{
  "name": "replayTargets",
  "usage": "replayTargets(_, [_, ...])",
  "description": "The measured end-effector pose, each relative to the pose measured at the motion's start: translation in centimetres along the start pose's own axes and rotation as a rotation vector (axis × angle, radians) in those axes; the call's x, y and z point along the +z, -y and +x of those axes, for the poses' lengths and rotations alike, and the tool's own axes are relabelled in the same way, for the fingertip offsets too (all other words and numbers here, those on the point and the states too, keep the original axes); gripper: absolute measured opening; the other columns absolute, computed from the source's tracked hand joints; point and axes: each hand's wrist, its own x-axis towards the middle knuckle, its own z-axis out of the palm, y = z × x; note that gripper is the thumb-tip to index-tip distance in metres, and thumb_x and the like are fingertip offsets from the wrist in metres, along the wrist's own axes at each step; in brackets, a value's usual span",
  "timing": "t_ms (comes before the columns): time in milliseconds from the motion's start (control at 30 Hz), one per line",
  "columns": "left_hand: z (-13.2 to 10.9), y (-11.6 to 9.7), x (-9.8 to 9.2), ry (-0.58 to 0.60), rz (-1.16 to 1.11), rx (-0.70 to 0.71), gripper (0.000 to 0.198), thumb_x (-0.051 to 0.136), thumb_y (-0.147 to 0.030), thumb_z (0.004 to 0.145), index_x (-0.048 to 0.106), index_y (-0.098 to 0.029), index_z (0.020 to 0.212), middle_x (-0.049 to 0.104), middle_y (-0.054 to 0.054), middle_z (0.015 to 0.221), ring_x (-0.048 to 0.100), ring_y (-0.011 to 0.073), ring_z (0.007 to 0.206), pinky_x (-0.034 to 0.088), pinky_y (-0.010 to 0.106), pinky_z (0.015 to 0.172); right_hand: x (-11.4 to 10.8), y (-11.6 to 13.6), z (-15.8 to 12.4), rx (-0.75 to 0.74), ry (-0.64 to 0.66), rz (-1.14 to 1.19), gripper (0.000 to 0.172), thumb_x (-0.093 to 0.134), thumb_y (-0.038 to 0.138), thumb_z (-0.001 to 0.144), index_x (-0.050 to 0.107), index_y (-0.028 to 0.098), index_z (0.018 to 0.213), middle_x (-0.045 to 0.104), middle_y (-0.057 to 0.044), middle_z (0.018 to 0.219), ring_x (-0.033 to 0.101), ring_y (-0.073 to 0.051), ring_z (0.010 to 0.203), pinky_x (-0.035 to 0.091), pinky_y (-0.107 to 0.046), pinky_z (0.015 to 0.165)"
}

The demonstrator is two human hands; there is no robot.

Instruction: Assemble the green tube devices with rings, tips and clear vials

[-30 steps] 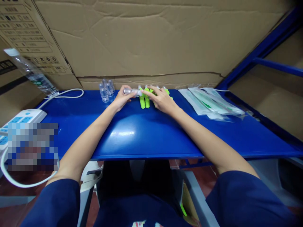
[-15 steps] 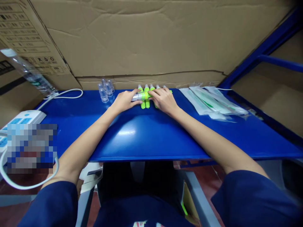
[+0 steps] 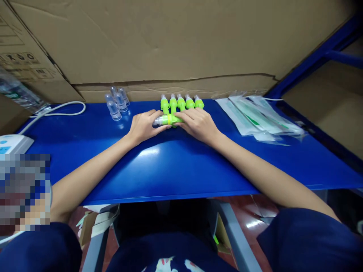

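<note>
A lime-green tube [image 3: 176, 119] with a yellow band and a clear cap [image 3: 159, 120] lies sideways between my hands. My left hand [image 3: 144, 125] closes thumb and fingers on the clear-capped end. My right hand [image 3: 198, 124] is wrapped round the green end and hides its tip. Just behind, several similar green tubes [image 3: 181, 101] with clear tips lie side by side in a row, their near parts partly covered by my hands and the held tube. To the left of my left hand, several clear caps [image 3: 114, 110] stand upright in a cluster.
Flat clear-and-white plastic pouches [image 3: 255, 117] with green marks lie on the right of the blue table [image 3: 159, 170]. A cardboard wall [image 3: 170, 41] rises behind. At left are a white cable [image 3: 68, 107], a power strip [image 3: 17, 143] and a plastic bottle [image 3: 21, 94].
My hands and the held tube have come slightly toward me, uncovering more of the row behind. The camera view has shifted a little. Both hands keep their grip.
</note>
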Motion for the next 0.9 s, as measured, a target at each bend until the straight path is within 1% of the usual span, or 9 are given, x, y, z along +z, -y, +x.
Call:
replayTargets(133, [-0.3,1.0,0.2,-0.071,-0.082,-0.054,0.058,0.064,-0.07,0.09,0.075,-0.02,0.116,0.077,0.01,0.107,0.073,0.0271,0.097,0.051,0.031,0.08,-1.4,-1.6,-0.2,0.111,0.011,0.038,0.055,0.044,0.05,0.108,0.055,0.013,0.147,0.071,-0.022,0.129,0.065,-0.036,0.118,0.046,-0.05,0.1])
replayTargets(200, [-0.5,1.6,0.2,-0.096,-0.095,-0.084,0.056,0.065,-0.069,0.09,0.075,-0.021,0.117,0.077,0.009,0.108,0.072,0.0271,0.1,0.051,0.031,0.083,-1.8,-2.7,-0.3,0.161,0.012,0.069,0.055,0.045,0.05,0.107,0.053,0.014,0.147,0.07,-0.022,0.132,0.064,-0.038,0.121,0.047,-0.051,0.1])
replayTargets(267, [-0.6,1.9,0.2,-0.11,-0.092,-0.107,0.053,0.067,-0.066,0.09,0.074,-0.021,0.118,0.077,0.008,0.11,0.072,0.0274,0.102,0.051,0.032,0.086,-2.0,-3.5,-0.5,0.171,0.028,0.128,0.047,0.047,0.046,0.106,0.056,0.017,0.141,0.07,-0.02,0.129,0.066,-0.035,0.116,0.05,-0.049,0.097])
replayTargets(333, [-0.7,2.1,0.2,-0.112,-0.095,-0.121,0.053,0.068,-0.065,0.09,0.074,-0.021,0.118,0.077,0.009,0.111,0.071,0.0282,0.103,0.051,0.033,0.088,-2.0,-3.9,-0.6,0.181,0.029,0.197,0.04,0.047,0.043,0.106,0.059,0.018,0.135,0.072,-0.016,0.121,0.069,-0.031,0.104,0.053,-0.045,0.09])
replayTargets(400, [-0.8,2.3,0.2,-0.111,-0.104,-0.118,0.054,0.069,-0.065,0.089,0.074,-0.02,0.119,0.077,0.01,0.112,0.071,0.0291,0.104,0.051,0.034,0.089,-2.0,-3.8,-0.6,0.195,0.014,0.236,0.036,0.048,0.042,0.106,0.06,0.019,0.131,0.073,-0.014,0.113,0.07,-0.028,0.094,0.054,-0.042,0.084])
replayTargets(467, [-0.8,2.6,0.0,-0.107,-0.11,-0.089,0.055,0.07,-0.064,0.088,0.074,-0.019,0.119,0.076,0.01,0.113,0.071,0.0293,0.105,0.051,0.034,0.09,-2.0,-3.5,-0.7,0.193,-0.004,0.245,0.036,0.047,0.043,0.106,0.06,0.019,0.129,0.073,-0.013,0.111,0.069,-0.027,0.091,0.055,-0.041,0.082])
replayTargets(567, [-1.0,3.0,-0.3,-0.099,-0.105,-0.041,0.057,0.069,-0.066,0.089,0.073,-0.019,0.122,0.076,0.01,0.114,0.071,0.0287,0.106,0.051,0.035,0.092,-2.0,-2.9,-0.9,0.158,-0.02,0.239,0.037,0.045,0.044,0.106,0.06,0.018,0.128,0.072,-0.015,0.114,0.069,-0.027,0.094,0.055,-0.041,0.084])
replayTargets(733, [-1.2,3.3,-0.1,-0.094,-0.096,-0.034,0.059,0.069,-0.067,0.088,0.071,-0.02,0.124,0.075,0.011,0.115,0.07,0.029,0.107,0.051,0.036,0.095,-2.4,-2.3,-1.3,0.141,0.011,0.194,0.038,0.042,0.041,0.106,0.06,0.018,0.131,0.071,-0.017,0.121,0.07,-0.03,0.103,0.055,-0.043,0.087])
replayTargets(900, [-1.1,3.4,0.3,-0.086,-0.071,-0.006,0.059,0.07,-0.068,0.088,0.071,-0.021,0.124,0.075,0.011,0.115,0.069,0.0297,0.109,0.051,0.037,0.096,-2.3,-2.3,-1.3,0.17,0.085,0.148,0.04,0.036,0.041,0.108,0.062,0.018,0.127,0.074,-0.018,0.114,0.071,-0.032,0.1,0.053,-0.043,0.082])
